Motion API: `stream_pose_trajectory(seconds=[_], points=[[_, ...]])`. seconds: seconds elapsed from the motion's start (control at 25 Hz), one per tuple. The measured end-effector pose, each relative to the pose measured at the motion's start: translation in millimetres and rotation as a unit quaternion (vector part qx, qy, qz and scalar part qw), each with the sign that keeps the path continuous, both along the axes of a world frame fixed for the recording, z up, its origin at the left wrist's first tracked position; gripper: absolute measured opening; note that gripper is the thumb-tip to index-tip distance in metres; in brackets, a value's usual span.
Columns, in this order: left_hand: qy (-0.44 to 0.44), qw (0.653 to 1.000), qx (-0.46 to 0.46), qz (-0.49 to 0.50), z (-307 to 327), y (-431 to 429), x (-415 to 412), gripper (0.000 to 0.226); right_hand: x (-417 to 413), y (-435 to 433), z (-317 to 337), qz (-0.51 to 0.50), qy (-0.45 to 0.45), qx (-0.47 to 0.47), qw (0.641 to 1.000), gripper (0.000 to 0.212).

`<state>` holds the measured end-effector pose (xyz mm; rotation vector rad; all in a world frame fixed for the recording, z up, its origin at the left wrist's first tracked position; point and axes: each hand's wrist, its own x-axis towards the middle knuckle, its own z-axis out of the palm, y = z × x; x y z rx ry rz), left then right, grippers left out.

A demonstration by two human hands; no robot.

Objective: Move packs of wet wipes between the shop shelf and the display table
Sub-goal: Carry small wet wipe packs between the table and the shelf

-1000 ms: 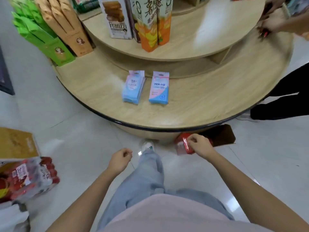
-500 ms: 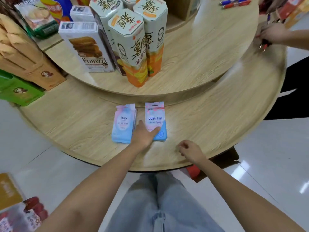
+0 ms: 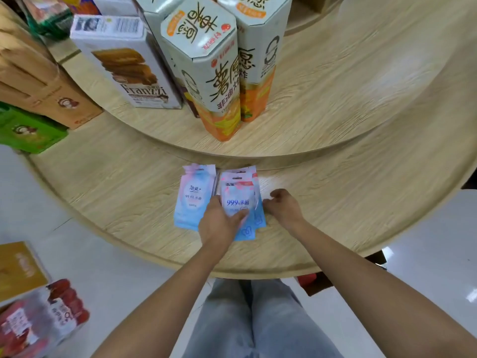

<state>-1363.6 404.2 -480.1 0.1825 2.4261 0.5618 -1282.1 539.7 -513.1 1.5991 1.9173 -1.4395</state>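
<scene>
Two stacks of pink-and-blue wet wipe packs lie side by side on the lower ring of the round wooden display table [image 3: 348,202]. My left hand [image 3: 219,223] grips the top pack [image 3: 238,195] of the right stack, thumb across its front, and that pack is raised a little above the ones beneath. The left stack [image 3: 192,197] lies flat, just beside my left hand. My right hand [image 3: 284,205] hovers at the right edge of the right stack with curled fingers and holds nothing.
On the upper tier [image 3: 322,86] stand tall chip cartons [image 3: 211,68] and a Franzzi biscuit box [image 3: 124,60]. Brown boxes [image 3: 44,81] and green boxes [image 3: 25,130] lean at the left. Packaged sausages [image 3: 44,319] and a yellow box [image 3: 18,267] sit on the floor at the left.
I stepped up to the table. My left hand went from hanging free to the right stack and took hold of its top pack. My right hand rose to the table beside that stack.
</scene>
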Motion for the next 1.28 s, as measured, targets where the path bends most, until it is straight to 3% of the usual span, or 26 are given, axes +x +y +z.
stream_pose_trajectory(seconds=[0.12,0.28,0.44,0.64,0.72,0.8,0.92,1.08,1.28], points=[[0.016,0.998,0.049,0.041,15,-16,-2,0.053,-19,-10,-6,0.008,0.008,-0.005,1.000,0.054],[-0.039,0.973,0.157,0.164,24,-44,-9,0.057,-42,-36,-5,0.062,-0.052,0.088,0.993,0.075],[-0.073,0.961,0.169,0.205,27,-65,-9,0.060,-63,-58,0,0.118,-0.113,0.154,0.974,0.078],[-0.075,0.954,0.185,0.222,34,-75,-2,0.054,-48,-43,-7,0.089,-0.127,0.065,0.986,0.089],[-0.087,0.951,0.206,0.214,37,-75,-3,0.048,-30,-39,-6,0.070,-0.088,0.032,0.993,0.080],[-0.107,0.943,0.239,0.203,42,-75,-1,0.043,-10,-39,2,-0.010,-0.011,-0.009,1.000,0.061],[-0.126,0.943,0.267,0.155,55,-76,-1,0.040,22,-44,30,-0.105,0.102,-0.048,0.988,0.041],[-0.173,0.945,0.278,0.023,67,-70,-4,0.038,65,-57,83,-0.223,0.206,-0.045,0.952,0.035],[-0.230,0.913,0.241,-0.234,86,-46,15,0.047,153,-126,125,-0.490,0.270,0.019,0.829,0.028]])
